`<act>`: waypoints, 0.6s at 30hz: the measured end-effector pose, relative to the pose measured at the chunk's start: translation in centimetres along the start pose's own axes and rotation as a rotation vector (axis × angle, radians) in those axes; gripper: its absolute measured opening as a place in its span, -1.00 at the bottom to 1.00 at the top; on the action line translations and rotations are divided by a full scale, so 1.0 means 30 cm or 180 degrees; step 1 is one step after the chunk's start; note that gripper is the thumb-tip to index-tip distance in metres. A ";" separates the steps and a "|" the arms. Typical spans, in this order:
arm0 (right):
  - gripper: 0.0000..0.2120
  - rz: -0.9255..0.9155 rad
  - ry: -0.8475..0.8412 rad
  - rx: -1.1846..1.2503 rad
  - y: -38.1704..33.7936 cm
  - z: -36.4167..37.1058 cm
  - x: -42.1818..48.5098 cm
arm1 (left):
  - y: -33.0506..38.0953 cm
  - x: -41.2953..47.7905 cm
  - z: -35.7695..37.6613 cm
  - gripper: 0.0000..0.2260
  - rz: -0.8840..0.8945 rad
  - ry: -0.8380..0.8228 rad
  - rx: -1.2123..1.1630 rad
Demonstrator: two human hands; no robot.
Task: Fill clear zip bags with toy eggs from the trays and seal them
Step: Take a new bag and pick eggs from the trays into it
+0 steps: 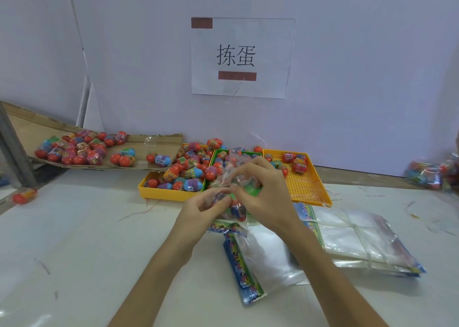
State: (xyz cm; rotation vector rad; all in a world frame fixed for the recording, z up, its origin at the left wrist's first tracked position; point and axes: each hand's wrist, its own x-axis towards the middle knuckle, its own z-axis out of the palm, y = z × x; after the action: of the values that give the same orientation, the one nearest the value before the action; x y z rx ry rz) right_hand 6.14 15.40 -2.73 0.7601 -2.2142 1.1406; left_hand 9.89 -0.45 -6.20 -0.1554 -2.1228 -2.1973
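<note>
Clear plastic spare bags (268, 259) lie nearest on the tabletop (99, 227), handy for refills. Just beyond, the left hand (203, 208) and right hand (264, 192) pinch a zip bag (232, 167) holding toy eggs (237, 211), probably sealing it, close before the trays (159, 194).

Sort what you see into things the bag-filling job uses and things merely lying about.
Job: left hand and right hand, both pinching the clear zip bag; toy eggs in the yellow tray; stack of empty bags.
Lying about: paper sign on the wall; stray egg far left; grey post.
</note>
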 end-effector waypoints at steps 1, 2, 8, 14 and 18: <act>-0.84 -0.0056 0.0148 -0.0004 -0.006 0.000 0.000 | 0.000 0.000 -0.001 -0.82 -0.0001 0.0056 -0.0025; -0.82 -0.0111 0.0354 0.0012 -0.011 -0.001 0.000 | -0.001 0.002 -0.005 -0.82 0.0012 0.0146 -0.0074; -0.78 0.0210 0.1080 0.0259 0.006 -0.028 0.014 | -0.010 0.021 -0.048 -0.83 0.0158 0.1438 -0.0720; -0.78 0.0808 -0.0494 -0.0387 0.064 0.052 -0.003 | -0.024 0.033 -0.061 -0.86 0.0331 0.2185 -0.0744; -0.67 0.0873 -0.1092 -0.0804 0.063 0.106 0.043 | -0.021 0.031 -0.062 -0.86 0.0373 0.2421 -0.0671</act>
State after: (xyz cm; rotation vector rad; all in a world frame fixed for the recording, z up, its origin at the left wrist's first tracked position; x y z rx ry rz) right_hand 3.31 13.33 -4.48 0.5918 -2.7545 0.8731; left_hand 8.86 -2.29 -6.77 0.4583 -1.4306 -1.9583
